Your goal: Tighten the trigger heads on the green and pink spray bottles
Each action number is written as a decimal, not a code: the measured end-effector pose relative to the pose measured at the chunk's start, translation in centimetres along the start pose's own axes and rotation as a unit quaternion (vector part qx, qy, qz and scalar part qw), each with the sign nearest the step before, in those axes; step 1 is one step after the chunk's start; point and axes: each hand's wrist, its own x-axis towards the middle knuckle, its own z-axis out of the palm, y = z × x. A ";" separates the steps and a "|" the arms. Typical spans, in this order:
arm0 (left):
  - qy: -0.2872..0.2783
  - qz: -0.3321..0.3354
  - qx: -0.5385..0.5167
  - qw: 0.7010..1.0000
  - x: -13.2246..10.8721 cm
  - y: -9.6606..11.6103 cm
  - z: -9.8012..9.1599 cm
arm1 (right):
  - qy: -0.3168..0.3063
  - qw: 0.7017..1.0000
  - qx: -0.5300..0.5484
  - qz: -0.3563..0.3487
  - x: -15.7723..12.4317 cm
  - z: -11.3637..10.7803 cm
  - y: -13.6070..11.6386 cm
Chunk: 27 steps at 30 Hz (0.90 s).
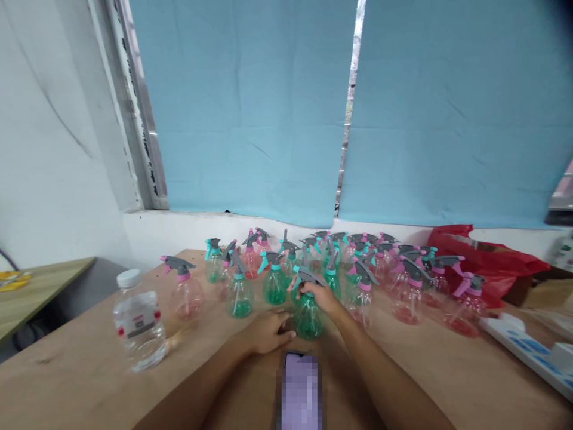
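Observation:
My right hand [317,292] is wrapped around the neck of a green spray bottle [308,322], just below its grey and turquoise trigger head. The bottle stands upright on the wooden table. Left of it, my left hand [271,331] rests on the tabletop with thumb and fingers apart, holding nothing. Another green spray bottle [240,298] stands beyond my left hand, with a further green spray bottle [274,285] behind it. To the right of my right hand is a pink spray bottle [360,304]. A phone [299,388], partly blurred out, lies in front of me.
Several more pink and green spray bottles crowd the back of the table [89,358]. A water bottle [139,322] and a pink spray bottle [187,292] stand at left. On the right are a white power strip [528,352] and a red plastic bag [483,263].

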 end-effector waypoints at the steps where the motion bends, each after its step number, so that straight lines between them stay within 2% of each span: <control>1: -0.001 0.000 0.000 1.000 0.0 0.0 0.0 | 0.002 1.000 0.002 0.002 0.0 0.1 -0.1; 27: -0.004 -0.005 0.006 1.000 0.0 -0.3 0.4 | 0.012 0.999 -0.036 -0.012 0.0 0.4 -0.8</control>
